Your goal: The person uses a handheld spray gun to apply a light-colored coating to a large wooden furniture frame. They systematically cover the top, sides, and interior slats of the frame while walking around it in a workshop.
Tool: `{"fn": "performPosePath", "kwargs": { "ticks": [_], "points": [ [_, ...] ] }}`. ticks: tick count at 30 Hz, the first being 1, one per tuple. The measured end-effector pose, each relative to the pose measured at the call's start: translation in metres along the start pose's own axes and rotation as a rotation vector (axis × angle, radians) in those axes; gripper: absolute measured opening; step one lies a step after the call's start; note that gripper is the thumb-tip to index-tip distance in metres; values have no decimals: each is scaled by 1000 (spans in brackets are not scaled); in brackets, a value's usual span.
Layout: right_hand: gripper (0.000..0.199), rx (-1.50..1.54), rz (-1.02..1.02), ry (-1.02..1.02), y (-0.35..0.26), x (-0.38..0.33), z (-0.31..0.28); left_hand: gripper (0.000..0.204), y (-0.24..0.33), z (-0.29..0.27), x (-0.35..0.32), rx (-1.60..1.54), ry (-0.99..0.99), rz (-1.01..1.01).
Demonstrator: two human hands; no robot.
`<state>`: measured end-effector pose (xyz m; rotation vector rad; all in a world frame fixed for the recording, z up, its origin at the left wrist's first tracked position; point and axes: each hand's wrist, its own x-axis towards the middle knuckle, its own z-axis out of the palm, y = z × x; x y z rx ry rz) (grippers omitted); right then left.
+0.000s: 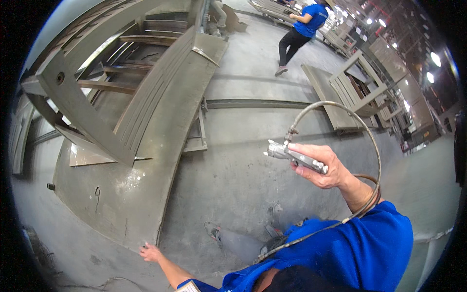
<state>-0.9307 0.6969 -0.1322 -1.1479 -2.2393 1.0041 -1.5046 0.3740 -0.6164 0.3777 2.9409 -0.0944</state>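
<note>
My right hand point(322, 168) is wrapped round a silver spray gun point(301, 158), held out in front of my body with its nozzle toward the left. A thin hose point(362, 121) rises from the gun, loops over and past my forearm, and comes down across my blue shirt. My left hand point(151, 252) reaches low at the left, fingers apart, by the near corner of a large grey-brown board point(143, 194); whether it touches the board I cannot tell. On that board stands a big slatted wooden frame point(155, 85) in the same colour, with darker slats inside.
A co-worker point(311, 22) in a blue shirt walks at the far side. Another slatted frame point(357, 80) rests on a board point(321, 100) at the right. A dark channel point(258, 103) crosses the concrete floor point(228, 170). A small support point(197, 134) shows beside the large board.
</note>
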Motion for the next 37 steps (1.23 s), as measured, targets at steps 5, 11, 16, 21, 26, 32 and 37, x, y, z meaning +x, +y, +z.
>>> {"fn": "performPosePath", "kwargs": {
  "ticks": [5, 11, 16, 21, 26, 32, 37],
  "points": [
    [58, -70, 9, -3, 15, 26, 53, 45, -51, 44, 60, -150, -21, 88],
    [58, -16, 92, -96, 123, 24, 125, 35, -34, 134, 73, -220, 148, 93],
    [58, 76, 134, -85, 247, -13, 46, 35, 57, 154, -74, -132, 89, 2],
    [55, 220, 125, 48, 455, -105, -181, 34, 235, 171, -377, -226, 149, 4],
    [58, 420, 310, 293, 648, -245, -385, 42, 466, 212, -673, -257, -120, -128],
    [60, 428, 540, 543, 692, -396, -591, 65, 667, 164, -941, -180, -562, 422],
    [68, 477, 588, 655, 666, -396, -554, 73, 638, 123, -820, 178, -170, 495]
  ]
}}
